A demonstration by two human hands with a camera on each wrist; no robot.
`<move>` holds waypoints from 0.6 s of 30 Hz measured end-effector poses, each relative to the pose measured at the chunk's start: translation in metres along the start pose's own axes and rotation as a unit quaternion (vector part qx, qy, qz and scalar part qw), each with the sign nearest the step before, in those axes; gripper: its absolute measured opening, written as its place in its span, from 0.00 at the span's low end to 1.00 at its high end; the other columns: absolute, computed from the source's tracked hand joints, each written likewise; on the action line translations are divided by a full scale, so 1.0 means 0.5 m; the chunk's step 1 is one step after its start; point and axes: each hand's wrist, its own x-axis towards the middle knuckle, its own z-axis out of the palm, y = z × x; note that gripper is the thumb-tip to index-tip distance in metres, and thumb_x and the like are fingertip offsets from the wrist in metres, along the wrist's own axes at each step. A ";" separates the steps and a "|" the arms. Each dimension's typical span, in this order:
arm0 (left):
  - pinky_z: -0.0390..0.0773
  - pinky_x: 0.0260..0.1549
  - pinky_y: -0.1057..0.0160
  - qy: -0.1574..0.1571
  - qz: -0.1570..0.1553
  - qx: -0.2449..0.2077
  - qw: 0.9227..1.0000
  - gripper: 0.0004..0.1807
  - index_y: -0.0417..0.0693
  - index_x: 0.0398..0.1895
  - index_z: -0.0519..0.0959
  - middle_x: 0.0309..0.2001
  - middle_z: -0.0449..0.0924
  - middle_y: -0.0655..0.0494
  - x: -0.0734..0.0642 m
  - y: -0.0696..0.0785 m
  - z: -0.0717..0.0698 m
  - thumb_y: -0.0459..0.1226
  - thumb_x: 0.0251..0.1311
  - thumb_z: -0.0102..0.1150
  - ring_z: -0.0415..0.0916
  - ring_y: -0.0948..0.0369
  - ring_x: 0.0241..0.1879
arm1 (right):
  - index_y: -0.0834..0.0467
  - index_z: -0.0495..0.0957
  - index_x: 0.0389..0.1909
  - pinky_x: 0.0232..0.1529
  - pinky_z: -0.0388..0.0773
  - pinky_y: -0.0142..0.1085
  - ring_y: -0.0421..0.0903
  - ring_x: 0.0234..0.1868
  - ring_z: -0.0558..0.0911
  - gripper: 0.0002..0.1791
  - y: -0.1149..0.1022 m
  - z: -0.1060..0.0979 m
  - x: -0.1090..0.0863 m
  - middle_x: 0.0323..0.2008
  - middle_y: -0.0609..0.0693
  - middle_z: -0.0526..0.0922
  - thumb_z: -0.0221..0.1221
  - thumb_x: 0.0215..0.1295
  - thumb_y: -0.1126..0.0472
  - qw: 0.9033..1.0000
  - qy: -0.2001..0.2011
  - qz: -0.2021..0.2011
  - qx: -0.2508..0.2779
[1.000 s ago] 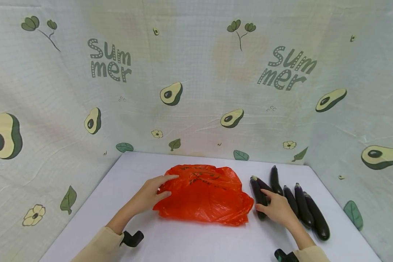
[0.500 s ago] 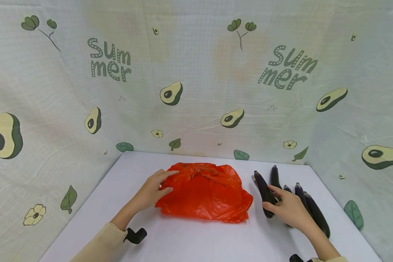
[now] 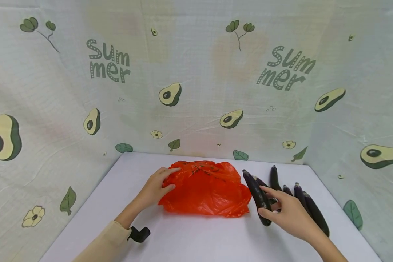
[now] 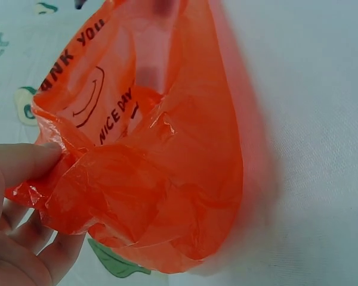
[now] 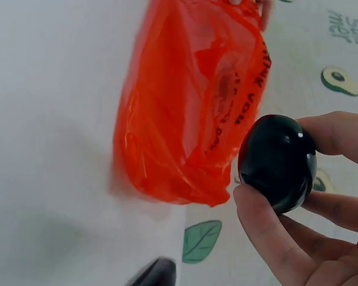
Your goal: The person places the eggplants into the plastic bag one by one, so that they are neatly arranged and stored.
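Since half a second earlier, my right hand (image 3: 289,214) had carried a dark eggplant (image 3: 256,193) leftward, to the near right edge of a red plastic bag (image 3: 206,196), and my left hand (image 3: 154,185) had shifted slightly to the right with the bag.

Nearest to me lay my left forearm in its cream sleeve (image 3: 109,236), with a black wrist device (image 3: 139,234) just above the white table (image 3: 196,240). My right hand held the eggplant between thumb and fingers, its stem end tilted away and to the left, its round bottom toward me. From above, its upper part overlapped the bag's edge; I could not tell whether the two touched. My left hand pinched the bag's left rim, one digit on the near side and the other fingers underneath. The bag sat crumpled but spread at the middle of the table, printed in black with "NICE DAY" and a smile curve.

Beyond my right hand were the other eggplants: one (image 3: 263,182) partly behind the held one, another (image 3: 274,177) farther back, and three more (image 3: 317,214) side by side on the right, partly covered by my hand. Farthest off hung a pale cloth (image 3: 196,54) with avocados, leaves and the word "summer".
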 end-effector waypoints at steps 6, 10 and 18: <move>0.85 0.48 0.61 0.000 -0.004 -0.005 1.000 0.36 0.60 0.74 0.75 0.53 0.76 0.56 0.000 0.010 0.001 0.30 0.64 0.74 0.75 0.57 0.53 | 0.54 0.77 0.73 0.27 0.81 0.36 0.42 0.37 0.83 0.42 -0.026 0.024 -0.011 0.54 0.53 0.86 0.79 0.57 0.52 0.999 -0.013 -0.017 0.029; 0.85 0.48 0.61 0.000 -0.001 -0.004 1.000 0.36 0.60 0.75 0.75 0.54 0.76 0.56 0.004 0.012 0.005 0.30 0.64 0.73 0.75 0.57 0.54 | 0.51 0.78 0.71 0.27 0.81 0.36 0.42 0.37 0.83 0.40 -0.031 0.039 -0.007 0.52 0.50 0.86 0.80 0.56 0.53 1.000 -0.013 -0.010 0.026; 0.84 0.49 0.61 0.006 0.008 -0.002 1.000 0.37 0.61 0.75 0.75 0.53 0.76 0.57 0.010 0.019 0.008 0.30 0.63 0.74 0.75 0.58 0.53 | 0.52 0.80 0.69 0.28 0.81 0.37 0.43 0.34 0.81 0.37 -0.031 0.074 0.012 0.48 0.50 0.86 0.79 0.56 0.55 0.999 -0.030 -0.010 0.044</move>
